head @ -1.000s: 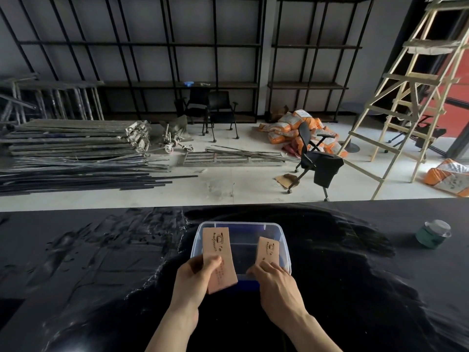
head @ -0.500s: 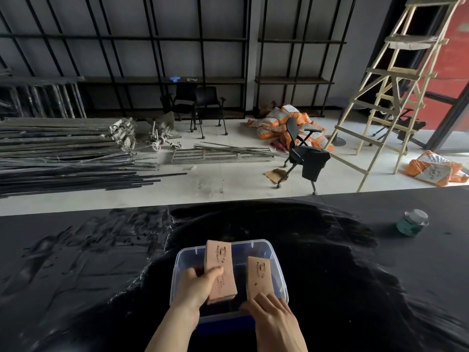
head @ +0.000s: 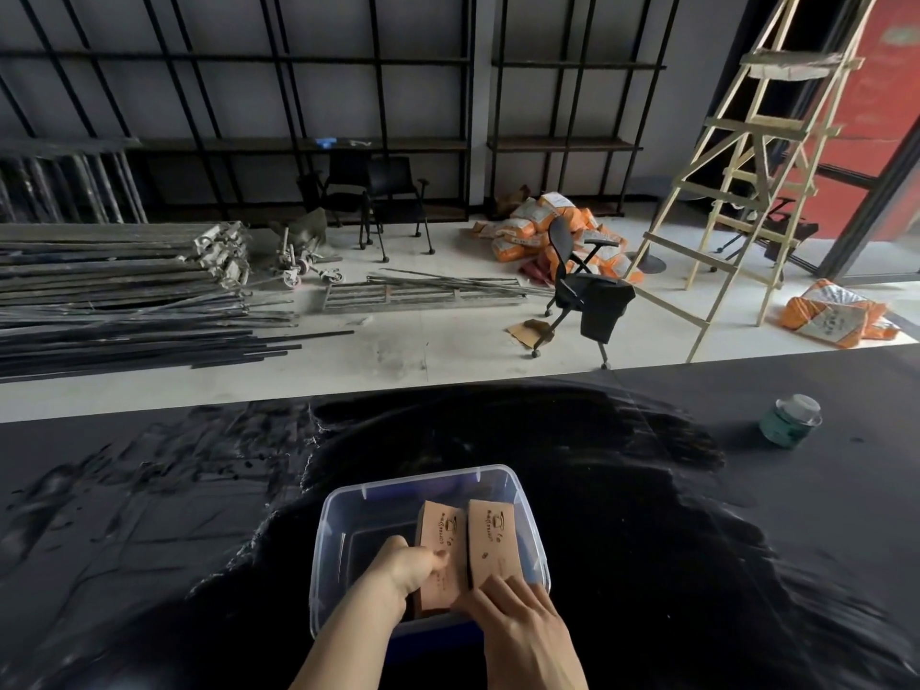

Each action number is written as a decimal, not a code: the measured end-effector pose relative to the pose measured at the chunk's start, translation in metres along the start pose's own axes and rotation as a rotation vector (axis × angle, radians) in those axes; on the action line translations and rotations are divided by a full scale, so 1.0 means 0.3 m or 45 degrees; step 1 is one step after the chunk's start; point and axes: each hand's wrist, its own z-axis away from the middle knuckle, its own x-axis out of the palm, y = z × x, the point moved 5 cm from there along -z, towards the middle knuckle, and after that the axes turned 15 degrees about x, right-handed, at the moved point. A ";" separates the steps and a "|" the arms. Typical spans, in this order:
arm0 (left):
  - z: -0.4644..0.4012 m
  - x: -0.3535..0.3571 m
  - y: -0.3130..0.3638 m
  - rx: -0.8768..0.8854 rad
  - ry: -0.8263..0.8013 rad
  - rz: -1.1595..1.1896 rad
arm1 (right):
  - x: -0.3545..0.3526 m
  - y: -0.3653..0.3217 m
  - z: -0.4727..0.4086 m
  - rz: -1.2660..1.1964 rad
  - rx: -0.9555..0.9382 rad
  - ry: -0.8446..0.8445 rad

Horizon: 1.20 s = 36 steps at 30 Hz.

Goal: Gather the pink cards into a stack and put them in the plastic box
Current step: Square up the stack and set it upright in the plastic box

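Note:
A clear plastic box [head: 332,520] with a bluish rim stands on the black table in front of me. Inside it are two stacks of pink cards side by side. My left hand [head: 409,565] reaches into the box and grips the left stack [head: 442,545] by its near edge. My right hand [head: 517,625] holds the right stack [head: 494,537] at its near end, over the box's front right corner. Both stacks lean with their printed faces up. The box floor under them is dark.
A green jar with a clear lid [head: 790,420] stands on the black table [head: 697,515] at the far right. Beyond the table's far edge lie metal bars, office chairs, orange sacks and a wooden ladder [head: 737,191] on the floor.
Both hands have lowered the two card stacks from above the box rim down into the box, and the stacks have come closer together. The camera has tilted so the box sits lower in view.

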 end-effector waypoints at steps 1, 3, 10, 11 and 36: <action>0.000 0.006 0.002 0.005 -0.014 -0.017 | 0.000 0.001 0.001 -0.002 0.000 0.008; 0.000 0.017 0.013 0.028 -0.031 -0.050 | -0.002 0.002 0.002 -0.023 -0.007 0.038; -0.018 0.041 0.034 0.095 -0.112 -0.364 | -0.007 -0.003 0.001 -0.027 -0.010 0.075; -0.019 0.041 0.037 0.116 -0.114 -0.437 | -0.008 -0.005 0.001 -0.030 -0.019 0.096; -0.014 0.015 -0.020 0.352 -0.017 -0.830 | -0.140 -0.006 -0.159 0.154 0.143 -0.202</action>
